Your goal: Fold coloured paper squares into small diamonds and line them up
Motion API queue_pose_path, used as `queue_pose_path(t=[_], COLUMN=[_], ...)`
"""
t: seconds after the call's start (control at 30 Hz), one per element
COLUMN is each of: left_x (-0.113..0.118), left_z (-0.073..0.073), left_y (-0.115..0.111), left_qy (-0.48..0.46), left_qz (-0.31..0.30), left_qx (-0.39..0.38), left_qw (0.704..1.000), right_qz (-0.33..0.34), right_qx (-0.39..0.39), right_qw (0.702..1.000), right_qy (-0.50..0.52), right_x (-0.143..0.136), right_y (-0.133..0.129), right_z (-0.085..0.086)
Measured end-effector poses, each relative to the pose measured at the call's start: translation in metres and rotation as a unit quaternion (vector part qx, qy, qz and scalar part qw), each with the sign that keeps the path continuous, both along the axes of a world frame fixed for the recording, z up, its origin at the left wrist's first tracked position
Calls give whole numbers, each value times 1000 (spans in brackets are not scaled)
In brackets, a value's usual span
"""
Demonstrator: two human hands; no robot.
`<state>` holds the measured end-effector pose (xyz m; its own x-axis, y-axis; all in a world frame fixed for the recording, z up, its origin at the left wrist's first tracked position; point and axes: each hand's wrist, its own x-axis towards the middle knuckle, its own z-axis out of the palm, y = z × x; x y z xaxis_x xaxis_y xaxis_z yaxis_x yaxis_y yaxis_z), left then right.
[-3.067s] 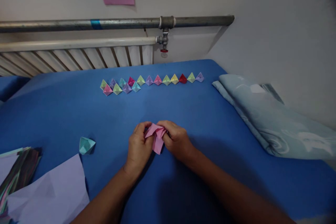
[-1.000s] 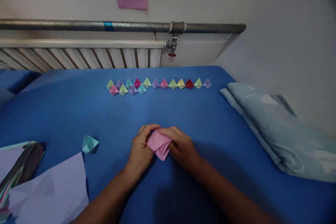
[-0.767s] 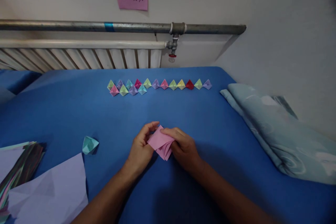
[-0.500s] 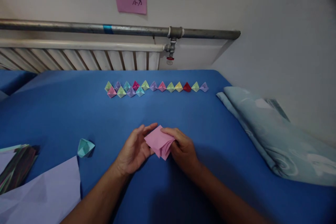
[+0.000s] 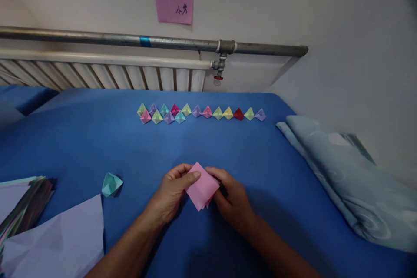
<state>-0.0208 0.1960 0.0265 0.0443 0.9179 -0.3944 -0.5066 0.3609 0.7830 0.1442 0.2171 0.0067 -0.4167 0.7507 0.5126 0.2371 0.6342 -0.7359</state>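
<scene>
A pink folded paper, square with several layers, is held up over the blue surface, one corner pointing away from me. My left hand grips its left corner, thumb on top and fingers behind. At its right edge my right hand has its fingers curled round the layers, with the fingertips partly hidden by the paper. To the left lies a small teal folded paper piece. Farther back, small folded pieces in many colours stand in a row, such as a dark red one.
At the lower left lie a creased lavender sheet and a stack of coloured papers. A folded pale green blanket is on the right. Behind the blue surface are a radiator and a metal pipe.
My left hand, open beside the paper before, has closed on it with the thumb on top. The fanned layers lie closer together, and the paper has turned. The whole view has shifted slightly.
</scene>
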Motion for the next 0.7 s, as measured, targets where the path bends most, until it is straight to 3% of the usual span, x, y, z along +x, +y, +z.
queue_pose_path(t=[0.13, 0.3, 0.6, 0.7], left_x=[1, 1, 6, 5], left_z=[0, -2, -3, 0], left_y=[0, 2, -3, -3], left_qy=[-3, -3, 67, 65], left_qz=[42, 73, 71, 43], left_qx=[-3, -28, 11, 13], left_qw=[999, 997, 995, 997], right_qz=[6, 26, 15, 9], right_qx=[-130, -330, -428, -444], right_qw=[991, 943, 903, 896], right_qy=[19, 43, 33, 20], right_x=[0, -2, -8, -10], right_y=[-5, -6, -4, -2], right_z=[7, 19, 23, 23])
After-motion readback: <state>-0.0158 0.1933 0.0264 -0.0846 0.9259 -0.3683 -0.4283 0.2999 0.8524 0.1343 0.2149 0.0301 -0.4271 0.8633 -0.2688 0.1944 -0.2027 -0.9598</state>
